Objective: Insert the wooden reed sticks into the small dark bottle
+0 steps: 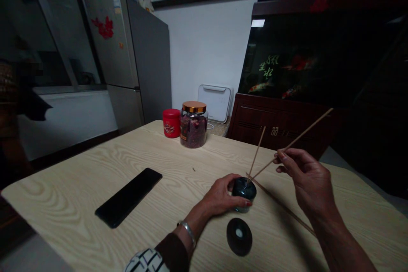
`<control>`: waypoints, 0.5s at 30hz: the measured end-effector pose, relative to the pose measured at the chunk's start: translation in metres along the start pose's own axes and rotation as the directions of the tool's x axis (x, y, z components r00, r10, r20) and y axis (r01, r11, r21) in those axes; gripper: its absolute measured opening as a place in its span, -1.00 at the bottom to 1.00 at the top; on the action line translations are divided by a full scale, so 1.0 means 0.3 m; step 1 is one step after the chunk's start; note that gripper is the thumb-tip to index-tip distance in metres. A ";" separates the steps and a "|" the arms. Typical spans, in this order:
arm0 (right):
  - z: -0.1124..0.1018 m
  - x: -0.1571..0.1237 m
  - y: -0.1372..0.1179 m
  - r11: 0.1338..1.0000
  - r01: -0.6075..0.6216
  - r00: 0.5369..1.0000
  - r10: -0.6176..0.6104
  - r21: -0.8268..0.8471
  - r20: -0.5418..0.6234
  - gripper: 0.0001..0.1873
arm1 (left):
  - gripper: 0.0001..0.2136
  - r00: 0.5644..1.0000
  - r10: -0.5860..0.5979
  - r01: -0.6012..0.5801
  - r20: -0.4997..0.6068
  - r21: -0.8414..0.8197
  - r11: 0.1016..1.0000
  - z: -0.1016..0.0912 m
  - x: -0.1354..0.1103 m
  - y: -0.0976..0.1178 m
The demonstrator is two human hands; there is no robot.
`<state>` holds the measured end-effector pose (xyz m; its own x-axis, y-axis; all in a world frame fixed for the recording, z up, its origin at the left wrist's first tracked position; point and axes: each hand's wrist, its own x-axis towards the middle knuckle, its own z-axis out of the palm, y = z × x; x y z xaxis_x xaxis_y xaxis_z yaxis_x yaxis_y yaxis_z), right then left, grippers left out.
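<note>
My left hand (219,195) is wrapped round a small dark glass bottle (245,191) that looks like a reed diffuser, keeping it upright on the table. One thin wooden stick (257,151) stands tilted in its mouth. Between thumb and fingertips, my right hand (307,174) pinches a long reed stick (307,129), whose lower end reaches the bottle's mouth; I cannot tell if it is inside. Another stick (287,209) slants from beside the mouth to under my right wrist. A round black lid (239,244) with a pale centre lies in front of the bottle.
On the wood-grain table (153,238) lies a black phone (129,197) to the left. A red canister (171,123) and a large copper-lidded jar (193,129) stand at the far edge. Beyond are a fridge (149,55), a white panel (215,102) and a fish tank (318,55).
</note>
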<state>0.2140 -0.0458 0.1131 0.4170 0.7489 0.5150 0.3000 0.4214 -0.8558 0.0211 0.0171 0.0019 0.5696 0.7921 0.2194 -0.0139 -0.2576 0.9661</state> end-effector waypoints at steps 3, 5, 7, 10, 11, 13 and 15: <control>0.027 -0.017 0.021 0.999 -0.014 0.994 0.018 -0.038 0.112 -0.74 | -0.37 1.000 0.006 -0.006 0.005 -0.017 1.000 0.001 -0.001 0.001; 0.048 -0.031 0.044 0.996 -0.037 0.976 0.053 -0.079 0.210 -0.72 | -0.37 1.000 0.011 -0.010 0.004 -0.016 1.000 0.001 -0.001 0.000; 0.066 -0.041 0.067 0.988 -0.048 0.947 0.092 -0.146 0.307 -0.71 | -0.37 1.000 0.019 -0.019 0.003 -0.013 1.000 -0.001 -0.001 -0.001; 0.071 -0.041 0.091 0.964 -0.032 0.893 0.146 -0.263 0.427 -0.70 | -0.38 1.000 0.029 -0.029 0.009 -0.018 0.999 -0.003 -0.001 -0.001; 0.062 -0.034 0.095 0.956 -0.037 0.878 0.170 -0.290 0.447 -0.68 | -0.38 1.000 0.027 -0.027 0.010 -0.017 0.999 -0.003 -0.001 -0.001; 0.026 -0.013 0.101 0.939 -0.054 0.862 0.215 -0.338 0.460 -0.65 | -0.36 1.000 0.015 -0.015 0.003 -0.010 1.000 -0.003 -0.001 0.001; -0.028 0.013 0.113 0.896 -0.014 0.848 0.246 -0.443 0.470 -0.67 | -0.35 1.000 0.003 -0.003 -0.003 -0.016 1.000 -0.002 -0.001 0.004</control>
<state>0.2328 -0.0329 0.0865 0.0238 0.9788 0.2034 0.6435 0.1407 -0.7524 0.0204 0.0169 0.0031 0.5669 0.7931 0.2227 -0.0285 -0.2512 0.9675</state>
